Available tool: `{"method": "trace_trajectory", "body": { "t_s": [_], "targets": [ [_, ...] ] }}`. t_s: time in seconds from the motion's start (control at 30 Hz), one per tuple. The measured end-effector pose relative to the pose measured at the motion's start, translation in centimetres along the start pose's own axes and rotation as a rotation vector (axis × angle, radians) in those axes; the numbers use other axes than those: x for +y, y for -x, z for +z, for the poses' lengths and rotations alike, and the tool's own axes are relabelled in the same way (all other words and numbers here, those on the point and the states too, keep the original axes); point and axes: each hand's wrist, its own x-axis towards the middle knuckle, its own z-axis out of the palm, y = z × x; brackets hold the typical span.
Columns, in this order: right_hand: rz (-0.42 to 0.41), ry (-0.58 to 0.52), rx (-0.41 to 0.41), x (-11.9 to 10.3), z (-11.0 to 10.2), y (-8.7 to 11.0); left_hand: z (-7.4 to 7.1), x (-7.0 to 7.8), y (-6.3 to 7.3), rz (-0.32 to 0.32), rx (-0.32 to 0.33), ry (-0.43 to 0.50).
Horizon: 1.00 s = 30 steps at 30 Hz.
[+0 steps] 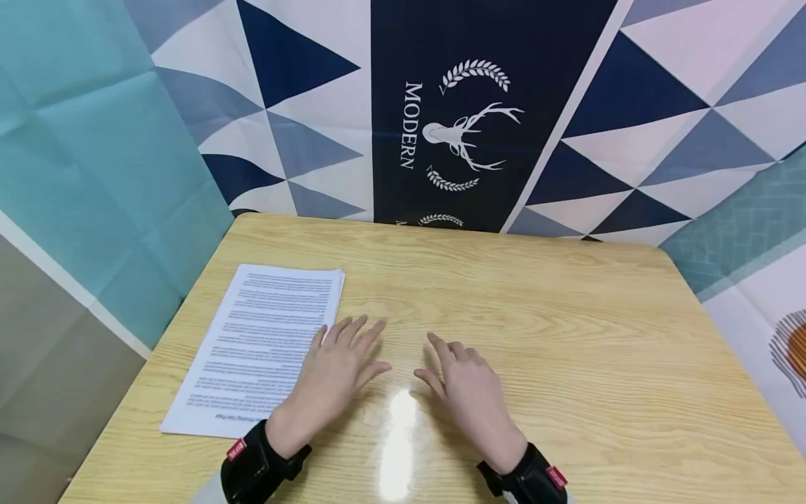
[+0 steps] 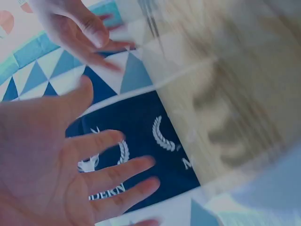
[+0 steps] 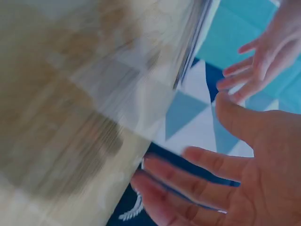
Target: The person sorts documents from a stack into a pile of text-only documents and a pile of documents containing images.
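A stack of printed paper sheets lies on the left part of the wooden table, its text upside down to the head view. My left hand, fingers spread, is over the stack's right edge; whether it touches the paper I cannot tell. To its right, my right hand is over the tabletop with fingers extended and nothing in them. Both wrist views show bare palms, the left palm and the right palm, with the other hand beyond.
Patterned cloth with triangles and a dark deer panel hangs behind the table's far edge. Teal cloth borders the left side, and a pale cloth the right. Light glares on the tabletop between the hands.
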Motion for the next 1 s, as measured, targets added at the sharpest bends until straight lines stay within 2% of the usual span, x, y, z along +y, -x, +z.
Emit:
{"method": "trace_trajectory", "body": {
  "t_s": [0.13, 0.2, 0.43, 0.6, 0.73, 0.83, 0.93, 1.0],
  "targets": [
    [-0.008, -0.053, -0.082, -1.5, 0.5, -1.9, -0.9, -1.9, -0.4, -0.075, 0.100, 0.056],
    [-0.001, -0.081, -0.131, -2.4, 1.0, -2.9, -1.5, -3.2, -0.3, -0.128, 0.110, 0.044],
    [-0.035, -0.139, -0.249, -6.0, 3.1, -6.2, -3.9, -8.9, 1.2, -0.279, 0.012, -0.058],
    [-0.018, -0.084, -0.302, -8.5, 4.3, -8.4, -5.2, -13.1, 2.5, -0.364, -0.006, -0.097],
    [0.004, -0.020, -0.356, -10.2, 5.1, -9.8, -5.8, -16.0, 3.5, -0.457, -0.021, -0.102],
    [0.008, -0.001, -0.395, -11.1, 5.9, -10.5, -6.1, -17.5, 4.2, -0.537, -0.119, -0.072],
    [0.000, -0.002, -0.422, -11.9, 6.5, -10.8, -6.1, -18.6, 4.7, -0.605, -0.284, -0.050],
    [-0.006, 0.007, -0.433, -12.4, 6.9, -10.9, -6.1, -19.1, 4.9, -0.644, -0.372, -0.039]
  ]
}}
